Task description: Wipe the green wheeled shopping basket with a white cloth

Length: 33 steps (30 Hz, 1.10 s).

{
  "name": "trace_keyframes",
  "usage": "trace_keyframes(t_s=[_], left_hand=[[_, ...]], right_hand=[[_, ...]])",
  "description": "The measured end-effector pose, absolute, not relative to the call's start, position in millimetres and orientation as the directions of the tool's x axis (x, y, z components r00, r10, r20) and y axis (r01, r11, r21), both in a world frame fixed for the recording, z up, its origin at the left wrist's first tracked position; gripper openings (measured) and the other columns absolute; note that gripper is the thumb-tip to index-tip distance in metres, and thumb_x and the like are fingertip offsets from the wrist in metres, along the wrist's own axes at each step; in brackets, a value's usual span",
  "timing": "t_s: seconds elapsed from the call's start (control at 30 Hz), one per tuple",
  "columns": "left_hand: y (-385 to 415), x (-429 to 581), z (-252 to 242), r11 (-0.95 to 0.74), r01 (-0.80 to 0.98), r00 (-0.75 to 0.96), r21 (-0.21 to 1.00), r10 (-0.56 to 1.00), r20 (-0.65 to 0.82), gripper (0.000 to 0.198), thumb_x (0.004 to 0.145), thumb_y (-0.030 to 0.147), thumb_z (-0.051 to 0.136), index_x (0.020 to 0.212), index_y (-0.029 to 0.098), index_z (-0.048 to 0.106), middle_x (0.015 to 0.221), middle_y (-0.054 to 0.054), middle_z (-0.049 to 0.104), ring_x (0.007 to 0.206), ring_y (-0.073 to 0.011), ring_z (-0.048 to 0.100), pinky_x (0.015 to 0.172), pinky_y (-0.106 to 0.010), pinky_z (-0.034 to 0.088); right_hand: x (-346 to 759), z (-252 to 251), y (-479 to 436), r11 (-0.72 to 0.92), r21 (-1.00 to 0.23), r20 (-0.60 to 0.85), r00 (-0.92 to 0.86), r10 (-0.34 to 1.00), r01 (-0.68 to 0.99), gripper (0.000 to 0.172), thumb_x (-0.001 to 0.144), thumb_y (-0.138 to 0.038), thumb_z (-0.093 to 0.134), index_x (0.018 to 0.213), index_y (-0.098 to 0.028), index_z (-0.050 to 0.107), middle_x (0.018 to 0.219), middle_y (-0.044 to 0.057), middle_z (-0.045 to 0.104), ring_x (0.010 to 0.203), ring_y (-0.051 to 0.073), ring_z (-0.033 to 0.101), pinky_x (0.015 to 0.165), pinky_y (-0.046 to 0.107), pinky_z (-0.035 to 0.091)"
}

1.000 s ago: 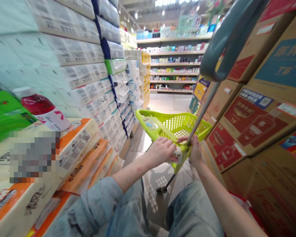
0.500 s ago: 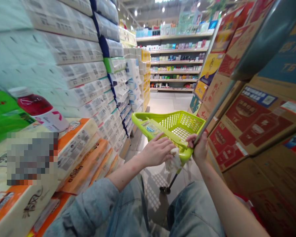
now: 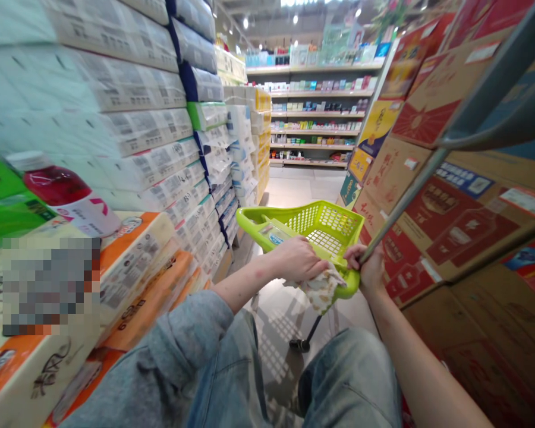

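Just ahead of my knees is a lime-green rolling shopping basket with lattice walls, tilted toward me. My left hand is closed over a crumpled, patterned cloth and presses it on the near rim, to the right of a small label. The fingertips are partly hidden in the cloth. At the rim's right corner my right hand is wrapped round the thin metal rod of the pull handle. This rod slants up to the right and ends in a grey looped grip close to the camera.
Stacked tissue packs rise on the left. A bottle of red drink lies tilted on orange-and-cream packs, beside a pixelated patch. Printed cartons crowd the right side. Goods shelves stand beyond the tiled aisle floor.
My left hand has slid right along the rim with the cloth, curling its fingers more. My right hand has shifted slightly right, and the looped grip has swung to the right.
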<state>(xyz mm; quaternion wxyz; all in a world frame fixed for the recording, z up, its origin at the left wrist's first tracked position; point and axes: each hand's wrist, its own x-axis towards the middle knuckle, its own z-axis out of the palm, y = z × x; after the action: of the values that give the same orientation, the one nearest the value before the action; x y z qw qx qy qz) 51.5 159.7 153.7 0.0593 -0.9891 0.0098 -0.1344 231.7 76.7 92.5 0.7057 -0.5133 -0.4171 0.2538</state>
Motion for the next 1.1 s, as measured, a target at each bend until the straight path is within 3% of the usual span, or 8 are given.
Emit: trace_keyframes(t_s=[0.13, 0.27, 0.43, 0.6, 0.67, 0.83, 1.0, 1.1], left_hand=[[165, 36, 151, -0.989, -0.026, 0.932, -0.147, -0.077, 0.353, 0.039, 0.094, 0.033, 0.03, 0.082, 0.014, 0.062, 0.09, -0.009, 0.067, 0.096, -0.0173, 0.059, 0.093, -0.034, 0.041], [170, 19, 147, -0.988, -0.064, 0.911, -0.138, -0.115, 0.396, 0.032, 0.093, 0.032, 0.035, 0.106, 0.014, 0.058, 0.117, -0.009, 0.06, 0.119, -0.0173, 0.048, 0.105, -0.035, 0.035], [195, -15, 135, -0.993, 0.019, 0.885, -0.114, -0.036, 0.464, 0.035, 0.094, 0.024, 0.033, 0.125, 0.017, 0.047, 0.133, -0.01, 0.05, 0.128, -0.0148, 0.039, 0.108, -0.038, 0.034], [228, -45, 131, -0.937, 0.348, 0.745, -0.024, 0.261, 0.613, 0.036, 0.093, 0.026, 0.034, 0.125, 0.015, 0.047, 0.133, -0.012, 0.048, 0.131, -0.0199, 0.035, 0.107, -0.046, 0.032], [223, -40, 133, -0.945, 0.327, 0.768, -0.031, 0.247, 0.591, 0.038, 0.093, 0.026, 0.034, 0.127, 0.016, 0.047, 0.136, -0.011, 0.046, 0.133, -0.0205, 0.031, 0.108, -0.046, 0.03], [179, 11, 144, -0.98, 0.197, 0.846, -0.032, 0.154, 0.511, 0.038, 0.093, 0.028, 0.032, 0.123, 0.014, 0.05, 0.127, -0.011, 0.054, 0.123, -0.0205, 0.043, 0.105, -0.042, 0.034], [173, 47, 155, -0.966, 0.249, 0.911, -0.063, 0.211, 0.355, 0.039, 0.092, 0.033, 0.028, 0.091, 0.014, 0.062, 0.091, -0.01, 0.064, 0.093, -0.0201, 0.059, 0.085, -0.035, 0.045], [192, 50, 161, -0.946, 0.323, 0.918, -0.034, 0.304, 0.256, 0.045, 0.093, 0.036, 0.024, 0.08, 0.015, 0.062, 0.085, -0.008, 0.066, 0.083, -0.0186, 0.061, 0.075, -0.031, 0.046]], right_hand=[[238, 92, 74, 0.335, -0.938, 0.334, 0.508, 0.794, 0.091, 0.073, 0.08, -0.072, 0.019, 0.048, -0.018, 0.057, 0.033, -0.002, 0.033, 0.034, 0.01, 0.037, 0.038, 0.024, 0.028], [237, 92, 76, 0.337, -0.939, 0.325, 0.508, 0.797, 0.072, 0.073, 0.08, -0.072, 0.019, 0.049, -0.018, 0.058, 0.033, -0.002, 0.034, 0.034, 0.01, 0.037, 0.038, 0.024, 0.029], [235, 92, 78, 0.346, -0.935, 0.336, 0.503, 0.796, 0.077, 0.073, 0.08, -0.072, 0.018, 0.048, -0.019, 0.056, 0.031, -0.003, 0.032, 0.032, 0.01, 0.033, 0.037, 0.024, 0.029], [238, 91, 76, 0.354, -0.932, 0.334, 0.547, 0.767, 0.072, 0.073, 0.081, -0.07, 0.019, 0.048, -0.018, 0.058, 0.032, -0.002, 0.032, 0.033, 0.01, 0.035, 0.038, 0.024, 0.028], [240, 91, 75, 0.357, -0.931, 0.334, 0.555, 0.762, 0.07, 0.072, 0.081, -0.07, 0.02, 0.049, -0.018, 0.058, 0.032, -0.002, 0.032, 0.034, 0.01, 0.036, 0.038, 0.024, 0.028], [244, 89, 74, 0.365, -0.929, 0.336, 0.552, 0.764, 0.061, 0.072, 0.08, -0.071, 0.021, 0.05, -0.018, 0.059, 0.032, -0.003, 0.031, 0.033, 0.01, 0.034, 0.037, 0.024, 0.027], [252, 89, 73, 0.343, -0.937, 0.33, 0.509, 0.795, 0.071, 0.073, 0.078, -0.074, 0.018, 0.051, -0.019, 0.058, 0.031, -0.003, 0.028, 0.032, 0.01, 0.033, 0.036, 0.024, 0.025], [255, 90, 72, 0.336, -0.936, 0.341, 0.489, 0.803, 0.101, 0.073, 0.079, -0.073, 0.016, 0.05, -0.019, 0.058, 0.031, -0.003, 0.03, 0.033, 0.011, 0.036, 0.037, 0.024, 0.026]])
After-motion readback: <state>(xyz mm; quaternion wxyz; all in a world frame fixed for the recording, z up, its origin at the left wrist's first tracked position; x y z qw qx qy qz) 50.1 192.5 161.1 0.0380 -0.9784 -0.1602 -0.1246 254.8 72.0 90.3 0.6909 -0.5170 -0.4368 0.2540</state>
